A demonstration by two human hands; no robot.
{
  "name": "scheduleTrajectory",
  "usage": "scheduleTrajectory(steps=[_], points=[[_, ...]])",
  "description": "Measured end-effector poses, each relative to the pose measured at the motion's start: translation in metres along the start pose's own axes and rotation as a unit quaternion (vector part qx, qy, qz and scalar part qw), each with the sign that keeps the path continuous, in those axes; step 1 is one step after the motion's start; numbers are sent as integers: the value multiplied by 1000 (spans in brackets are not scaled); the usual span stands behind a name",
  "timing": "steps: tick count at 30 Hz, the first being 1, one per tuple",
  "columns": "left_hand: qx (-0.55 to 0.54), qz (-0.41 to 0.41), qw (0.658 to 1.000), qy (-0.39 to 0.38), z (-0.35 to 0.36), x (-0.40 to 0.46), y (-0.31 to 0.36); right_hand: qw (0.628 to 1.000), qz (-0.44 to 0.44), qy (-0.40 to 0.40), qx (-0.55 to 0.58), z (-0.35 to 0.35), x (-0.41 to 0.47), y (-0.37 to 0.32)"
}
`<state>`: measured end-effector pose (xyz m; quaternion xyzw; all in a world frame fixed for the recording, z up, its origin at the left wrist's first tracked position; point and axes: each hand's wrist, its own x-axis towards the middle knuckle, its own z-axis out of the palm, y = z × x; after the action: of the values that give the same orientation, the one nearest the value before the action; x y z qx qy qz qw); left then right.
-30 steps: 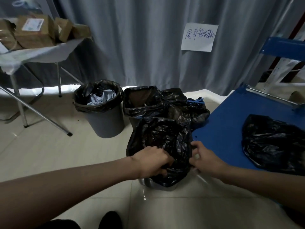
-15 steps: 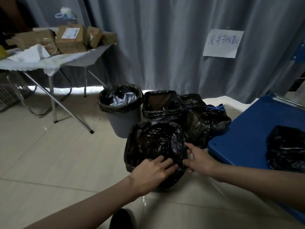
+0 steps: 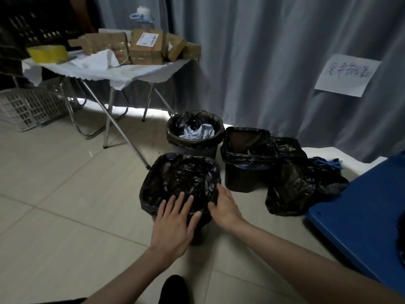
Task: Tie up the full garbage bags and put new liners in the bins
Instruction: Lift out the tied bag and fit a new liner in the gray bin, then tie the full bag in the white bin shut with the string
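The thin black plastic liner (image 3: 179, 178) looks soft, light and slippery; grab its rim. The left hand (image 3: 173, 224) lies flat and open on it; the right hand (image 3: 225, 207) maybe just touches.

Handwritten characters, too blurred to be read, are borne by a paper sign (image 3: 347, 75) pinned to the curtain (image 3: 263, 62); a box label (image 3: 147, 39) is illegible.

Waste-collection corner: lined bins (image 3: 195, 137), curtain (image 3: 263, 62), parcels (image 3: 146, 47).
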<state>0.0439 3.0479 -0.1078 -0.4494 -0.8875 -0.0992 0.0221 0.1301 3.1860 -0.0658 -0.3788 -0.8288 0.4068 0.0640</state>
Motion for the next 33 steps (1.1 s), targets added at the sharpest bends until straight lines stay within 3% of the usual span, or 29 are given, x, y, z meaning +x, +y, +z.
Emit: scheduleTrajectory(steps=[6, 13, 18, 24, 30, 33], points=[[14, -108, 994, -1, -12, 5, -70, 999, -12, -39, 6, 55, 19, -61], [24, -145, 988, -55, -38, 0, -147, 989, -4, -144, -19, 61, 35, -107], [-6, -133, 991, 23, -64, 41, -137, 996, 26, -82, 28, 25, 60, -91], [-39, -84, 996, 11, -87, 138, -81, 987, 76, 36, 134, -20, 98, -59], [-187, -168, 967, -35, -79, 231, -59, 971, 110, 70, 202, -41, 156, -41], [-278, -213, 935, -54, -63, 266, -62, 956, 125, 72, 254, -37, 188, -41]])
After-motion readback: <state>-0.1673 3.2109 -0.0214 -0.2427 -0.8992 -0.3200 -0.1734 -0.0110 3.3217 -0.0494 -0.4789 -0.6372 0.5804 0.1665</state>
